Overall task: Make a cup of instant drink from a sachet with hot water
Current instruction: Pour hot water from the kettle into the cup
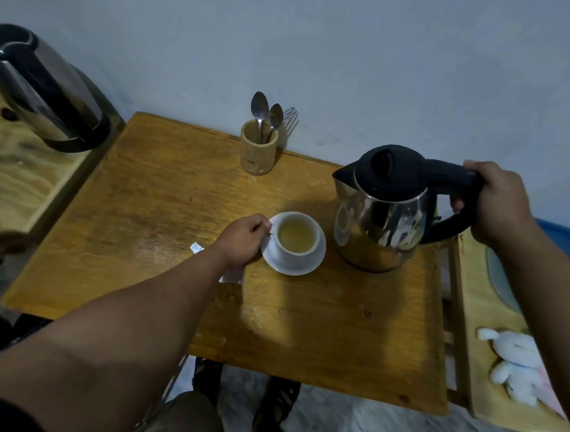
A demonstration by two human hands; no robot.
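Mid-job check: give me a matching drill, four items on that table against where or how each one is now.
Items:
1. cup
2. kettle
3. spoons
4. sachet

States:
A. upright in the wooden holder
B. partly hidden under the left forearm
C. on the saucer, holding pale liquid
D. handle gripped by the right hand

Pairs: 1-C, 2-D, 3-A, 4-B

On the wooden table point(168, 192), the left hand point(244, 240) grips the near-left side of a white cup point(296, 245) of yellowish drink on its saucer point(317, 259). To its right, the right hand point(497, 207) clasps the black handle of the upright steel kettle point(383, 225). A torn sachet point(233, 275) peeks from under the left wrist.
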